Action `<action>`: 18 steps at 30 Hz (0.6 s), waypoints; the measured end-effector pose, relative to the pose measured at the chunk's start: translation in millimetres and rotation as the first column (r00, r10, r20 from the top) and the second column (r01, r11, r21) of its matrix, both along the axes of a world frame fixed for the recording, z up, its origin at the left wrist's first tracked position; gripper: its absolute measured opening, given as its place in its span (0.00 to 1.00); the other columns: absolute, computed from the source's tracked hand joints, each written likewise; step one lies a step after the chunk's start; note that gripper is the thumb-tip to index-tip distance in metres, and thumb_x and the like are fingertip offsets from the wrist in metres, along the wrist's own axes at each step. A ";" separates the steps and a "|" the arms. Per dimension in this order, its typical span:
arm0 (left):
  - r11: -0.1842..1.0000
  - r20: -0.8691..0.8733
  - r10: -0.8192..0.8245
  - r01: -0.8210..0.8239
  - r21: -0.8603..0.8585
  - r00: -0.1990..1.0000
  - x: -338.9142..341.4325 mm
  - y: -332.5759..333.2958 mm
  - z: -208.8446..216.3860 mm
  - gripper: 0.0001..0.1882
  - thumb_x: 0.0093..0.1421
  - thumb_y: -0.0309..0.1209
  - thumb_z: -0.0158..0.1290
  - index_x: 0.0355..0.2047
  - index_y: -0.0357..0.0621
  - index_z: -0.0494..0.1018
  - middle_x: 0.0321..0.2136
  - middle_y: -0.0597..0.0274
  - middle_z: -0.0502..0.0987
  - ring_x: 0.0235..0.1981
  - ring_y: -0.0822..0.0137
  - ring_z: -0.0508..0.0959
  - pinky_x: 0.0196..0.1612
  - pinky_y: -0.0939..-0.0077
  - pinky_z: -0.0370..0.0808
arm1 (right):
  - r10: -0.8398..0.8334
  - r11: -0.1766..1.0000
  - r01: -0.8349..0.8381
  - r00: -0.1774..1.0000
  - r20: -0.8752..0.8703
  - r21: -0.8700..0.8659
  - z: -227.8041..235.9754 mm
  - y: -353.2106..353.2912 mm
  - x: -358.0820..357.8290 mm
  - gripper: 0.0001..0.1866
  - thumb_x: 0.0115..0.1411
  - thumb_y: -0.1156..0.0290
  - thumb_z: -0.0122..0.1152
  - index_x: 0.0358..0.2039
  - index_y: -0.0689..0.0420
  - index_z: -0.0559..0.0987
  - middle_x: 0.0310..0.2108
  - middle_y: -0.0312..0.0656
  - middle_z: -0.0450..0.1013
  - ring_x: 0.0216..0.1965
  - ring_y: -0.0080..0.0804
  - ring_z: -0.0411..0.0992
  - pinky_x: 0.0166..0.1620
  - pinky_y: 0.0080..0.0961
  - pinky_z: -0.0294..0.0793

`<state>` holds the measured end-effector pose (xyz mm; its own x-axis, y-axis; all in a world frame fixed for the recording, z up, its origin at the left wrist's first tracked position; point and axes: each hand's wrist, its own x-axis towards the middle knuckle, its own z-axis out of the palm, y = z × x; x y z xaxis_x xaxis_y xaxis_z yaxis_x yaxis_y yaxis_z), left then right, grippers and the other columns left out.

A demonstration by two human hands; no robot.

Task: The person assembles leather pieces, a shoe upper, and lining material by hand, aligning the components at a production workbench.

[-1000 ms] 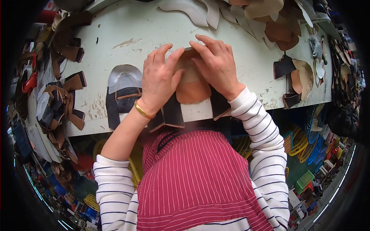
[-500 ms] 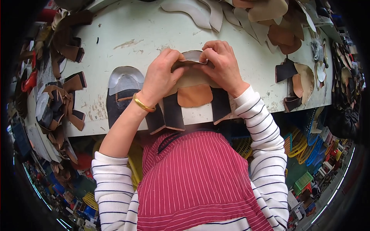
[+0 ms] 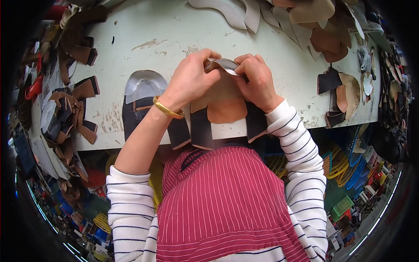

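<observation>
Both hands are closed on the toe edge of a beige leather shoe upper [image 3: 222, 94] at the table's near side. My left hand [image 3: 192, 81] pinches the left part of that edge. My right hand [image 3: 257, 85] pinches it on the right, thumb and fingers together. Between them the edge curls up and its grey lining [image 3: 227, 65] shows. A tan tongue [image 3: 227, 111] and black-lined side flaps [image 3: 202, 129] hang toward me. Left of my left forearm lies another upper [image 3: 146, 85], with its silvery toe lining and black inside facing up. A gold bangle is on my left wrist.
More uppers are heaped at the left edge [image 3: 72, 115] of the white table [image 3: 144, 54]. Brown and beige leather pieces [image 3: 325, 37] pile up at the far right, near pale curved strips [image 3: 222, 13]. Another upper [image 3: 349, 96] lies at right. Yellow baskets [image 3: 338, 163] stand below.
My left fingers have shifted along the toe edge. The edge is bent up more, showing more grey lining between my hands. The whole view has shifted slightly.
</observation>
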<state>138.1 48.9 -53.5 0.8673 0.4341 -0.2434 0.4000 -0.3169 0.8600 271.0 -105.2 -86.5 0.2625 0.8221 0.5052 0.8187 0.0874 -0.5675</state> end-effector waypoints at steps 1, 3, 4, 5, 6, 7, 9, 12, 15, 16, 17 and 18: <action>1.000 -0.001 0.002 -0.002 0.000 1.000 -2.2 -1.5 4.0 0.12 0.53 0.28 0.55 0.36 0.32 0.74 0.25 0.53 0.77 0.26 0.65 0.74 0.32 0.71 0.72 | -0.019 1.000 0.019 0.998 -0.052 0.013 2.8 -5.4 -3.4 0.13 0.49 0.81 0.65 0.28 0.55 0.68 0.30 0.39 0.73 0.28 0.39 0.69 0.36 0.30 0.67; 0.996 -0.030 -0.053 0.051 -0.078 0.998 -6.8 -5.7 13.2 0.12 0.53 0.27 0.52 0.35 0.31 0.76 0.21 0.56 0.75 0.26 0.70 0.71 0.31 0.75 0.70 | -0.037 0.999 0.040 0.994 -0.105 0.031 5.5 -13.2 -14.3 0.13 0.48 0.82 0.64 0.29 0.55 0.69 0.32 0.40 0.74 0.29 0.39 0.70 0.36 0.30 0.68; 0.996 -0.029 -0.054 0.052 -0.072 0.998 -8.6 -9.6 13.0 0.12 0.53 0.27 0.52 0.35 0.31 0.76 0.21 0.56 0.75 0.26 0.70 0.71 0.31 0.75 0.70 | -0.093 0.996 0.091 0.970 -0.225 -0.020 3.4 -17.1 -21.6 0.13 0.49 0.83 0.65 0.30 0.56 0.70 0.33 0.40 0.75 0.31 0.39 0.72 0.36 0.30 0.70; 1.000 0.028 -0.017 0.017 -0.017 0.999 -10.3 -15.4 9.2 0.12 0.52 0.28 0.53 0.34 0.31 0.76 0.21 0.57 0.75 0.25 0.71 0.70 0.31 0.75 0.69 | -0.154 0.988 0.136 0.928 -0.338 -0.076 3.6 -20.0 -27.6 0.12 0.50 0.83 0.65 0.31 0.57 0.71 0.35 0.40 0.75 0.32 0.38 0.74 0.36 0.30 0.72; 0.999 0.086 0.024 -0.027 0.034 0.996 -12.8 -19.9 6.0 0.11 0.52 0.28 0.53 0.32 0.30 0.76 0.21 0.59 0.74 0.25 0.72 0.70 0.30 0.76 0.68 | -0.148 0.989 0.132 0.930 -0.337 -0.070 8.0 -19.7 -32.3 0.12 0.50 0.83 0.65 0.31 0.57 0.71 0.35 0.40 0.75 0.32 0.38 0.74 0.36 0.30 0.72; 1.000 0.083 0.022 -0.024 0.012 0.996 -16.0 -20.4 4.7 0.11 0.53 0.28 0.54 0.32 0.30 0.75 0.20 0.61 0.73 0.25 0.74 0.69 0.29 0.75 0.68 | -0.198 0.980 0.169 0.850 -0.488 -0.104 14.2 -17.5 -37.3 0.10 0.54 0.80 0.65 0.33 0.59 0.72 0.34 0.41 0.76 0.32 0.37 0.75 0.35 0.29 0.74; 1.000 0.055 -0.003 0.004 -0.016 0.998 -23.5 -18.7 7.2 0.11 0.56 0.29 0.54 0.33 0.31 0.75 0.20 0.61 0.72 0.25 0.74 0.68 0.29 0.75 0.68 | -0.250 0.968 0.206 0.745 -0.618 -0.143 23.3 -19.0 -39.6 0.08 0.57 0.78 0.64 0.34 0.60 0.73 0.33 0.42 0.76 0.32 0.36 0.76 0.35 0.28 0.75; 0.995 0.020 -0.036 0.038 -0.089 0.999 -29.6 -26.4 15.7 0.13 0.62 0.32 0.52 0.33 0.31 0.75 0.19 0.60 0.70 0.24 0.75 0.67 0.28 0.75 0.67 | -0.206 0.973 0.104 0.797 -0.568 -0.207 30.6 -27.9 -39.2 0.08 0.64 0.71 0.61 0.37 0.63 0.75 0.28 0.45 0.77 0.30 0.34 0.77 0.35 0.26 0.75; 0.997 0.006 -0.027 0.028 -0.067 1.000 -36.7 -33.9 20.4 0.17 0.67 0.36 0.49 0.31 0.30 0.74 0.19 0.52 0.71 0.22 0.63 0.69 0.29 0.68 0.69 | -0.251 0.953 0.100 0.787 -0.564 -0.285 34.2 -37.2 -40.4 0.10 0.63 0.68 0.63 0.36 0.61 0.75 0.29 0.45 0.77 0.30 0.37 0.77 0.34 0.28 0.75; 1.000 0.000 -0.018 0.018 -0.009 1.000 -39.0 -36.3 20.9 0.20 0.68 0.38 0.48 0.29 0.30 0.74 0.19 0.45 0.72 0.21 0.51 0.71 0.30 0.62 0.70 | -0.247 0.955 0.099 0.788 -0.564 -0.281 37.2 -38.0 -43.7 0.10 0.63 0.68 0.63 0.36 0.61 0.75 0.29 0.45 0.77 0.30 0.37 0.77 0.34 0.28 0.75; 1.000 0.001 -0.017 0.017 -0.006 1.000 -40.9 -38.4 22.5 0.20 0.68 0.38 0.48 0.29 0.30 0.74 0.19 0.45 0.72 0.21 0.51 0.71 0.30 0.62 0.70 | -0.207 0.964 0.101 0.865 -0.456 -0.246 42.7 -37.9 -47.9 0.11 0.62 0.66 0.64 0.36 0.61 0.75 0.28 0.45 0.77 0.29 0.39 0.77 0.33 0.29 0.74; 1.000 0.033 -0.018 0.017 0.022 0.999 -41.8 -40.9 24.6 0.21 0.69 0.39 0.47 0.28 0.30 0.74 0.21 0.43 0.72 0.22 0.50 0.73 0.31 0.62 0.70 | -0.170 0.972 0.101 0.926 -0.338 -0.213 48.6 -37.4 -50.9 0.12 0.61 0.65 0.65 0.35 0.60 0.75 0.27 0.45 0.76 0.29 0.42 0.76 0.32 0.30 0.74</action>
<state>96.3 8.0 -28.9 0.8824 0.4236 -0.2047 0.3653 -0.3426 0.8656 220.1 -142.6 -37.9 0.5098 0.8369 0.1993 0.5598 -0.1468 -0.8155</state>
